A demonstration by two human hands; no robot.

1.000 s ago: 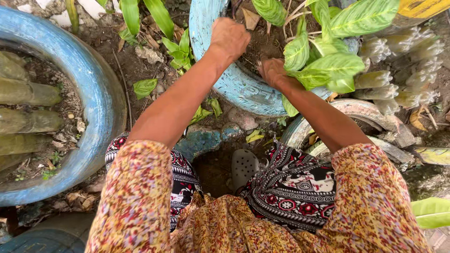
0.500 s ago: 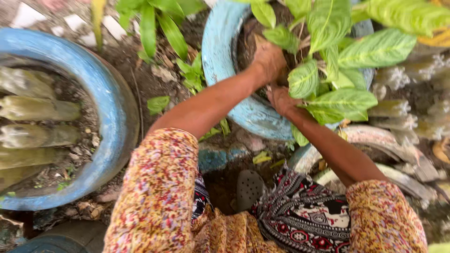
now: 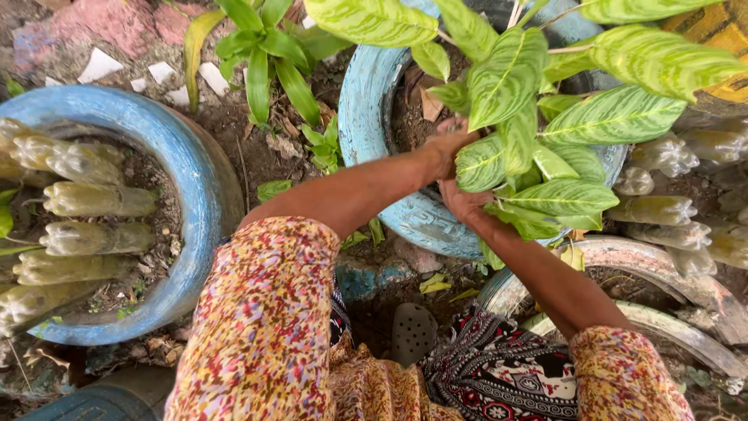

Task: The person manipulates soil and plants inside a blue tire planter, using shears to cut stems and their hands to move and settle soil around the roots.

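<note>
Both hands reach into a blue tyre planter [image 3: 366,132] at the top middle of the view, where a plant [image 3: 545,117] with broad, pale-striped green leaves grows from dark soil [image 3: 409,117]. The left hand [image 3: 452,144] lies over the soil at the base of the plant, its fingers slipped under a leaf, so whether that grip is spread or pressed together cannot be told. The right hand [image 3: 463,203] sits just below it, at the near rim of the planter, touching or very nearly touching the left; its fingers too are hidden by leaves, and its grip cannot be told either. Both arms come out of flowered sleeves [image 3: 265,327], above a dark patterned skirt [image 3: 499,382]. To the left, well apart from the hands, stands a second blue tyre [image 3: 199,195] filled with soil and a row of cloudy plastic bottles [image 3: 93,199] lying on their sides. More such bottles [image 3: 654,209] lie to the right of the planter, beside a whitish tyre [image 3: 662,273]. A smaller plain-green plant [image 3: 265,54] grows from the ground between the two blue tyres, and a grey sandal [image 3: 413,331] shows on the ground below the arms.
</note>
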